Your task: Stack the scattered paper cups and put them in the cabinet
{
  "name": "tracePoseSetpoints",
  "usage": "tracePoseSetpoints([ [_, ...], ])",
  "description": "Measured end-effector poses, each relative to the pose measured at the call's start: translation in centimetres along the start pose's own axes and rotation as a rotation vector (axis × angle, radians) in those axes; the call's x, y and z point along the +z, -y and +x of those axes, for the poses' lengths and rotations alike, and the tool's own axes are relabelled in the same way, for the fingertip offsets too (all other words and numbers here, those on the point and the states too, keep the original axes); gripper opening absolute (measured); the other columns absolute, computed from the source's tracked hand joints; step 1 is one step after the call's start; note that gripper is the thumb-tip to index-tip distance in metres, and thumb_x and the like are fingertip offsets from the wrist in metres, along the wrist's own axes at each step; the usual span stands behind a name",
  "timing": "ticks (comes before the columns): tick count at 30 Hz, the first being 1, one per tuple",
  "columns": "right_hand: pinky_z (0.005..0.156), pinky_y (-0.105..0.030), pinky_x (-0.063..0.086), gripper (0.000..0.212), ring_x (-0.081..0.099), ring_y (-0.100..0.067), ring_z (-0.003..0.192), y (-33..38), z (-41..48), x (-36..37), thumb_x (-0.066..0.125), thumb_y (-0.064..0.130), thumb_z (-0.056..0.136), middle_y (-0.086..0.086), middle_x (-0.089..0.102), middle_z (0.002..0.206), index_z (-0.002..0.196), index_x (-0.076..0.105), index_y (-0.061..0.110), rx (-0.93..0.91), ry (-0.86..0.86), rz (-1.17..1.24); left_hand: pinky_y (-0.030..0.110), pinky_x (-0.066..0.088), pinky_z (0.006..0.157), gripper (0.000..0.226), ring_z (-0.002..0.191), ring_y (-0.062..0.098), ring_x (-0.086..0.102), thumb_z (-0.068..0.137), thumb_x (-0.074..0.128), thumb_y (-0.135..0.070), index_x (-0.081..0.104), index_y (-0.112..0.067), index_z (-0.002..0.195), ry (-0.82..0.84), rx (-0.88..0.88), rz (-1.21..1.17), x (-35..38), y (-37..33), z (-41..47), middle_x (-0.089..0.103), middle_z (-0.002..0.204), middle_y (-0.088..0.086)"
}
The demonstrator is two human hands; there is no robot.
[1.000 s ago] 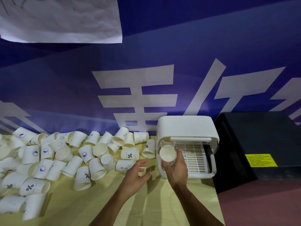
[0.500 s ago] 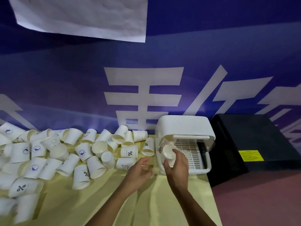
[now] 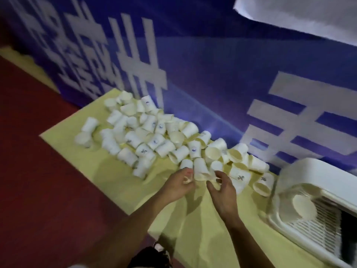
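Many white paper cups [image 3: 146, 136] lie scattered on the yellow table [image 3: 108, 171], most on their sides. The view is blurred. My left hand [image 3: 176, 185] and my right hand [image 3: 222, 192] hover side by side at the near edge of the pile, fingers loosely curled, with one lying cup [image 3: 201, 168] just beyond and between their fingertips. I see no cup held in either hand. At the right stands the white cabinet [image 3: 313, 171], its front open, with a stack of cups [image 3: 303, 206] lying inside on its slatted tray.
A blue banner with large white characters [image 3: 135, 60] backs the table. Red floor [image 3: 38, 180] lies to the left of the table's edge. A white sheet [image 3: 301, 14] hangs at the top right.
My right hand let go of the cup stack in the cabinet and moved left to the pile. My left hand reached forward too. My view swung left and tilted.
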State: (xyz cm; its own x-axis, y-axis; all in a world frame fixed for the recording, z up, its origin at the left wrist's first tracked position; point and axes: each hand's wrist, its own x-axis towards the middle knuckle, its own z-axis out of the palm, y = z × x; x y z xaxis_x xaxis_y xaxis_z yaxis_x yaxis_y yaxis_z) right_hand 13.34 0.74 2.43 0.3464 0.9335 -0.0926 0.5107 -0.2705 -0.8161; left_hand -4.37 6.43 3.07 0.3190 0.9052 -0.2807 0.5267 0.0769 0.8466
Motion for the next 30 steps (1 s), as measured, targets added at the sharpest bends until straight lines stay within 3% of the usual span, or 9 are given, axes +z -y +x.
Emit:
tracePoseSetpoints([
  [3,0.094,-0.032,0.046,0.049,0.058,-0.016,0.114,3.3,0.4,4.7,0.071,0.025,0.090,0.000,0.059,0.134,0.136,0.056,0.018,-0.039,0.115,0.034,0.023,0.049,0.090,0.038,0.105,0.015,0.059,0.089,0.070,-0.021,0.058,-0.017,0.126,-0.112,-0.064,-0.023,-5.0,3.1,-1.7,0.058,0.116,-0.006],
  [9,0.087,-0.026,0.042,0.051,0.057,-0.012,0.110,9.1,1.8,13.1,0.071,0.026,0.090,0.002,0.057,0.135,0.138,0.054,0.019,-0.073,0.264,-0.003,0.017,0.045,0.084,0.036,0.103,0.014,0.060,0.088,0.073,-0.021,0.059,-0.019,0.121,-0.261,-0.102,-0.113,-13.2,8.9,-1.9,0.061,0.116,-0.003],
  [15,0.086,-0.027,0.045,0.053,0.058,-0.013,0.110,15.1,4.6,23.3,0.071,0.028,0.090,0.002,0.057,0.136,0.139,0.053,0.019,-0.097,0.304,-0.075,0.014,0.045,0.083,0.034,0.099,0.014,0.061,0.086,0.074,-0.019,0.062,-0.017,0.118,-0.335,-0.135,-0.148,-22.7,16.2,0.3,0.063,0.113,-0.003],
  [23,0.096,-0.027,0.043,0.053,0.057,-0.018,0.118,21.9,6.8,35.1,0.072,0.027,0.089,-0.003,0.060,0.133,0.137,0.056,0.013,-0.181,0.394,-0.241,0.037,0.052,0.089,0.028,0.098,0.019,0.062,0.085,0.076,-0.019,0.062,-0.020,0.109,-0.417,-0.346,-0.235,-33.5,27.1,0.5,0.065,0.109,0.003],
  [30,0.100,-0.034,0.040,0.056,0.055,-0.027,0.119,23.1,9.2,39.9,0.075,0.032,0.086,-0.008,0.063,0.127,0.135,0.057,0.012,-0.207,0.389,-0.404,0.027,0.047,0.086,0.042,0.100,0.022,0.062,0.078,0.081,-0.017,0.059,-0.011,0.113,-0.439,-0.411,-0.307,-36.7,30.2,3.2,0.062,0.108,0.004],
])
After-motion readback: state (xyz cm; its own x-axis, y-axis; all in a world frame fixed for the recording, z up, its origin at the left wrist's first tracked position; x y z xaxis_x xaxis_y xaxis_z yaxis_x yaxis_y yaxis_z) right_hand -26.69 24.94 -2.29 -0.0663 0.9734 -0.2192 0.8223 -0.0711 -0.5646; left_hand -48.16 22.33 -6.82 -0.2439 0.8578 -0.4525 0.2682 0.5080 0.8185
